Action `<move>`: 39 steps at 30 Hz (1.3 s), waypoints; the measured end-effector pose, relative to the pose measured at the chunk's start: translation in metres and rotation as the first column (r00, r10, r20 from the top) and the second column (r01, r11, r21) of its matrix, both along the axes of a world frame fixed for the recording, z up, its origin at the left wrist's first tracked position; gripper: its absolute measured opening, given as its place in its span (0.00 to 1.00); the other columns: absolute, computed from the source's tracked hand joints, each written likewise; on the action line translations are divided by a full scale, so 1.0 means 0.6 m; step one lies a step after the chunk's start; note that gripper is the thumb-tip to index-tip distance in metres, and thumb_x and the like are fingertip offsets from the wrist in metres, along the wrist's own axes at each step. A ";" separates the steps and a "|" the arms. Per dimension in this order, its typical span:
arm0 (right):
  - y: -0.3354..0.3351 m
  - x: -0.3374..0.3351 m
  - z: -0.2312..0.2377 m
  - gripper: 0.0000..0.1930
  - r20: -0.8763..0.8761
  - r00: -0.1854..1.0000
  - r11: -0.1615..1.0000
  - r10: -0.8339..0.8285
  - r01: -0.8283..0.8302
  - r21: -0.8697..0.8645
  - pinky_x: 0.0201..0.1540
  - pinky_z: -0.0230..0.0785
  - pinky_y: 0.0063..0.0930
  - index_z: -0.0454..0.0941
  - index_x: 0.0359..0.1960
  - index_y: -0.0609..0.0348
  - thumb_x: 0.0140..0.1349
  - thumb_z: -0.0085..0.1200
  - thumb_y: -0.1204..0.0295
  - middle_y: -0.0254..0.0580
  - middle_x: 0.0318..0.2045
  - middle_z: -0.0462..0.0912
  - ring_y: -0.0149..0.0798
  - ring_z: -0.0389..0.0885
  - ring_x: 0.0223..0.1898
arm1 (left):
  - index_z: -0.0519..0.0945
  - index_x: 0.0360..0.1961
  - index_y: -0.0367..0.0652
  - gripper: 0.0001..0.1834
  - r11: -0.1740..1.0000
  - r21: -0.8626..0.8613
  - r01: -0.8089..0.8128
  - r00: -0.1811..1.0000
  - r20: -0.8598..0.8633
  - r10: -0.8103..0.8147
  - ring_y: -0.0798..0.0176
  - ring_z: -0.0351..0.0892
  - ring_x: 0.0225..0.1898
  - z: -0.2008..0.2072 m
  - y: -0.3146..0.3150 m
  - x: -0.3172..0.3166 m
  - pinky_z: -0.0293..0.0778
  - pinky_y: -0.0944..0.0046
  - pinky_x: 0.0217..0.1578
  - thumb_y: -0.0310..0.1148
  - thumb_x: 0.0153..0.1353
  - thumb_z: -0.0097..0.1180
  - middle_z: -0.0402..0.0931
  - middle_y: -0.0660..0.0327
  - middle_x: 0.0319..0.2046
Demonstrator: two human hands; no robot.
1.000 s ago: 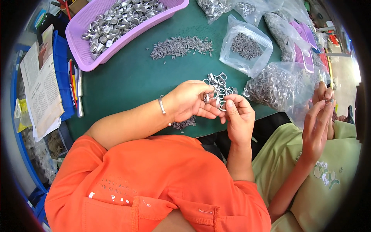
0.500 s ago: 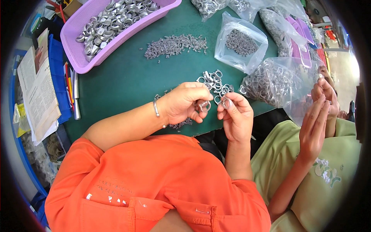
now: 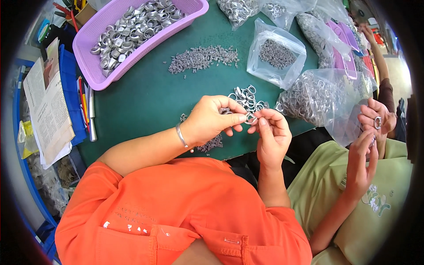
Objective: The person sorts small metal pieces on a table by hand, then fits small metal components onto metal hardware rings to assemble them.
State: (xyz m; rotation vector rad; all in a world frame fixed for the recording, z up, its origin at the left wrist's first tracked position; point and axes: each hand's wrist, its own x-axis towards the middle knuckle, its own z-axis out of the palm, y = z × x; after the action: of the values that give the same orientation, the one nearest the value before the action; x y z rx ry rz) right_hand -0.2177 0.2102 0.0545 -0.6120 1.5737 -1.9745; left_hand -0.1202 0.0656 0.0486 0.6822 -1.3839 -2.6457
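My left hand (image 3: 215, 115) and my right hand (image 3: 271, 132) meet over the near side of the green table (image 3: 145, 115). Between their fingertips they pinch a small silver metal ring (image 3: 251, 118), one hand at either side. More silver metal shows within the curled fingers of my left hand, partly hidden. Just beyond my hands lies a loose pile of silver rings (image 3: 245, 95). Tiny grey metal pieces (image 3: 212, 143) lie under and beside my left wrist, partly covered by it.
A purple basket (image 3: 95, 75) of rings stands far left. Beyond my hands lie a heap of tiny grey pieces (image 3: 203, 58) and an open clear bag (image 3: 293, 73). A bag of rings (image 3: 304, 97) lies right, near a co-worker's hands (image 3: 362, 163). Newspaper (image 3: 46, 106) sits left.
My left hand has moved right, and its thumb and finger now meet my right fingertips at a ring. The co-worker's hands have shifted, with a ring showing on one finger.
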 end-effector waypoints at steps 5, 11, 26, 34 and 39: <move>-0.005 -0.003 -0.021 0.10 -0.635 0.724 0.885 0.268 0.076 0.460 0.34 0.71 0.27 0.77 0.37 0.65 0.52 0.58 0.82 0.45 0.37 0.76 0.39 0.78 0.35 | 0.79 0.37 0.32 0.08 0.999 0.013 -0.039 0.998 -0.049 0.039 0.69 0.79 0.29 -0.005 0.000 0.002 0.75 0.73 0.25 0.25 0.58 0.59 0.79 0.57 0.30; -0.006 -0.006 -0.054 0.09 -0.761 0.584 0.901 0.282 0.112 0.420 0.34 0.71 0.31 0.77 0.33 0.64 0.49 0.60 0.82 0.48 0.36 0.75 0.46 0.77 0.33 | 0.78 0.37 0.32 0.08 0.999 0.039 -0.036 0.997 -0.071 0.039 0.69 0.79 0.28 0.000 -0.004 0.003 0.76 0.72 0.26 0.25 0.58 0.60 0.79 0.56 0.30; 0.001 -0.002 0.008 0.08 -0.255 0.966 0.982 0.034 0.015 0.190 0.33 0.71 0.16 0.78 0.40 0.71 0.58 0.55 0.84 0.41 0.34 0.78 0.28 0.78 0.31 | 0.78 0.36 0.33 0.08 0.992 0.111 -0.055 0.998 -0.036 0.060 0.69 0.79 0.28 0.001 0.000 -0.003 0.76 0.73 0.25 0.26 0.57 0.61 0.79 0.58 0.29; 0.001 0.002 0.013 0.08 -0.136 0.991 0.988 0.020 0.001 0.156 0.33 0.72 0.17 0.78 0.40 0.71 0.59 0.56 0.83 0.41 0.34 0.79 0.28 0.78 0.31 | 0.78 0.36 0.33 0.08 0.993 0.107 -0.048 0.997 -0.060 0.055 0.70 0.79 0.27 0.005 -0.001 -0.001 0.76 0.73 0.25 0.26 0.57 0.61 0.79 0.58 0.28; 0.004 -0.004 0.013 0.06 -0.224 0.973 0.986 0.054 -0.016 0.167 0.33 0.72 0.18 0.78 0.38 0.70 0.60 0.54 0.81 0.42 0.33 0.79 0.29 0.78 0.30 | 0.78 0.39 0.33 0.09 0.995 0.090 -0.043 0.998 -0.035 0.047 0.70 0.78 0.27 0.003 -0.001 -0.001 0.76 0.73 0.25 0.26 0.58 0.60 0.78 0.59 0.29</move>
State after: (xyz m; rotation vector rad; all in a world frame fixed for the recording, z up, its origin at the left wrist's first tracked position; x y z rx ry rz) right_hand -0.2199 0.2128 0.0622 -0.8156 1.8282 -1.7763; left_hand -0.1206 0.0648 0.0506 0.6622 -1.2329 -2.6845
